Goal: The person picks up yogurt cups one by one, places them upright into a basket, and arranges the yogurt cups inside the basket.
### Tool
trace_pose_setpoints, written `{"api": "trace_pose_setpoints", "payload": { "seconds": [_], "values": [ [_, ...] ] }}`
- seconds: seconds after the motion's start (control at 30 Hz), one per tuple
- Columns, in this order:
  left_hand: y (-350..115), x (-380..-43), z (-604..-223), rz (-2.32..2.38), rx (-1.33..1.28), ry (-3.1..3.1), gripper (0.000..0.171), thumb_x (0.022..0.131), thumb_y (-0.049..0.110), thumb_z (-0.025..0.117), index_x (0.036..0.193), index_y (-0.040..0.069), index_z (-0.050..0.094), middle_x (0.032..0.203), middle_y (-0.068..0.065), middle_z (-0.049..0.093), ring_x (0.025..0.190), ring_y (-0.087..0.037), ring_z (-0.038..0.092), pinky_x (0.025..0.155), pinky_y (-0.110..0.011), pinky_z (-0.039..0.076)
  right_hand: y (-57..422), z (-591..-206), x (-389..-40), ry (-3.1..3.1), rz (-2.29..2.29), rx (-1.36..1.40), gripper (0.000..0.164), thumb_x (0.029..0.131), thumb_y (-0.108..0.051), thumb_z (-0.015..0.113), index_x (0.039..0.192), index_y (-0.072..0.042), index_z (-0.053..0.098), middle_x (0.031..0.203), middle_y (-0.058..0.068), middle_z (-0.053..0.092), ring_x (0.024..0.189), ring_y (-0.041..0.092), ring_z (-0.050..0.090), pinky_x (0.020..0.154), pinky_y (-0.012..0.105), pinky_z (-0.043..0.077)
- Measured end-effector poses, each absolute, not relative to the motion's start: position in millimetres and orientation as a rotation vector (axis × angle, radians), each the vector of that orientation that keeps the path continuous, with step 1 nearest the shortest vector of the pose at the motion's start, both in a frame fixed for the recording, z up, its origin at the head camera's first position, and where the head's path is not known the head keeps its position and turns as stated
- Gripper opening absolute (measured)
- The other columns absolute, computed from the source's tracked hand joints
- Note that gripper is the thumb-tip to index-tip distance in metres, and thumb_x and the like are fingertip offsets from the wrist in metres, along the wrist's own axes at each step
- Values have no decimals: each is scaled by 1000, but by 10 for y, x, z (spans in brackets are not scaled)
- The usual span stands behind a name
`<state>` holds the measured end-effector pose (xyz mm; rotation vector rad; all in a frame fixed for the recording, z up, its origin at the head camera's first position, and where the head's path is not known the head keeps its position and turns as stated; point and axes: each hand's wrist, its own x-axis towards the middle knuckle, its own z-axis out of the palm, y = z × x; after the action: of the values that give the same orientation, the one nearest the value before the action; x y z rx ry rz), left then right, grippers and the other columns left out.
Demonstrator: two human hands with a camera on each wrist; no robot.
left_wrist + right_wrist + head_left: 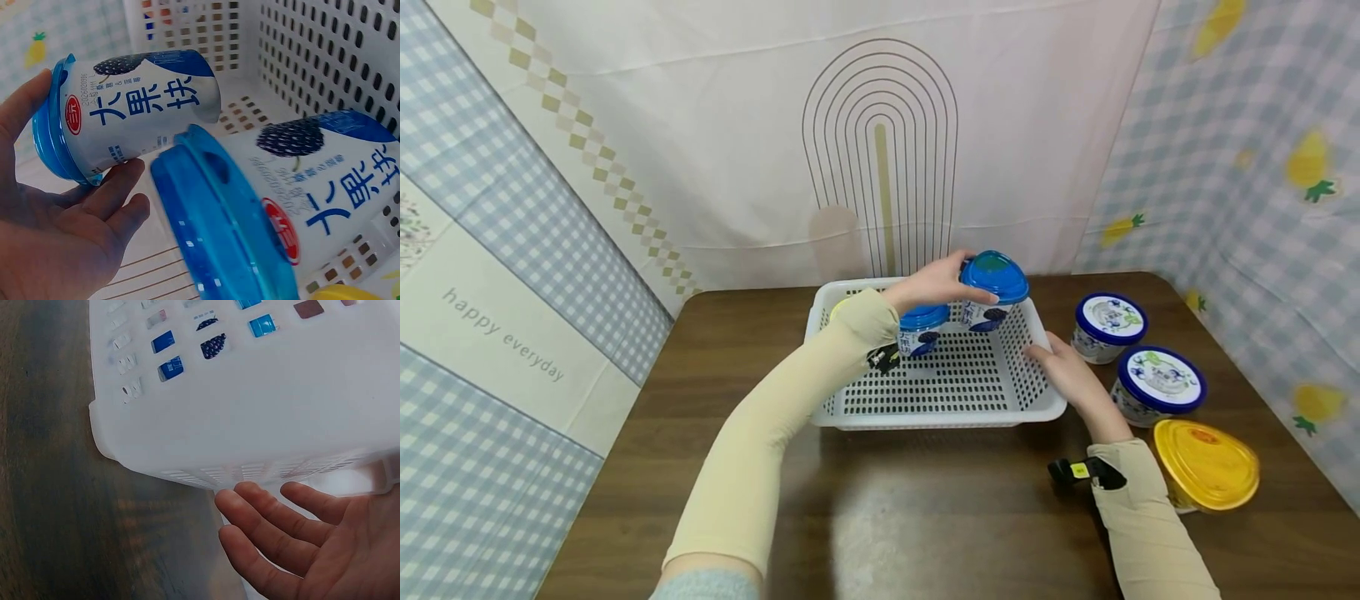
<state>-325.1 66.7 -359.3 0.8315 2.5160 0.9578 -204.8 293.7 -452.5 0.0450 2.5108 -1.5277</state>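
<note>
Left hand [936, 282] grips one blue-lidded cup [996, 279] by its top at the basket's [932, 419] back right corner, probably keeping its base free; right hand [1069, 377] holds the basket's right wall, seemingly to steady it.

Head view forward and down, close wrist views, basket [925, 420] shared

L hand [936, 282] gripping, arm [775, 396] fwd; R hand [1071, 379] w/ fingers [272, 533] extended
</note>
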Motion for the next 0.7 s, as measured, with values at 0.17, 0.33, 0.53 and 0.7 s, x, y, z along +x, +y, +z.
{"api": "trace_pose_setpoints", "payload": {
  "seconds": [0.17, 0.33, 0.53, 0.7],
  "values": [
    [675, -3284, -3653, 905, 840, 2506, 96, 87, 52, 73, 159, 11, 24, 154, -12, 43, 137, -26, 46, 110, -41, 40, 2939, -4529, -2050, 2511, -1526, 35, 64, 108, -34, 35, 159, -2, 13, 140, 36, 47, 110, 47, 64, 77, 49, 59],
    [698, -3293, -3698, 837, 873, 2508, 94, 89, 49, 72, 158, 9, 24, 154, -12, 43, 138, -26, 45, 111, -41, 40, 2947, -4530, -2042, 2520, -1521, 31, 63, 108, -34, 35, 159, -2, 15, 140, 36, 48, 111, 47, 64, 78, 50, 59],
    [738, -3271, -3727, 776, 895, 2522, 92, 90, 48, 71, 157, 6, 25, 152, -12, 46, 135, -24, 47, 110, -37, 40, 2947, -4534, -2042, 2515, -1525, 33, 62, 108, -34, 35, 158, -2, 17, 139, 36, 49, 110, 46, 64, 78, 49, 59],
    [775, -3295, -3770, 754, 913, 2520, 94, 89, 50, 72, 158, 6, 24, 151, -12, 46, 134, -23, 48, 110, -36, 40, 2945, -4534, -2045, 2515, -1527, 44, 62, 108, -34, 36, 158, -1, 17, 139, 36, 48, 110, 47, 64, 77, 50, 59]
  ]
}}
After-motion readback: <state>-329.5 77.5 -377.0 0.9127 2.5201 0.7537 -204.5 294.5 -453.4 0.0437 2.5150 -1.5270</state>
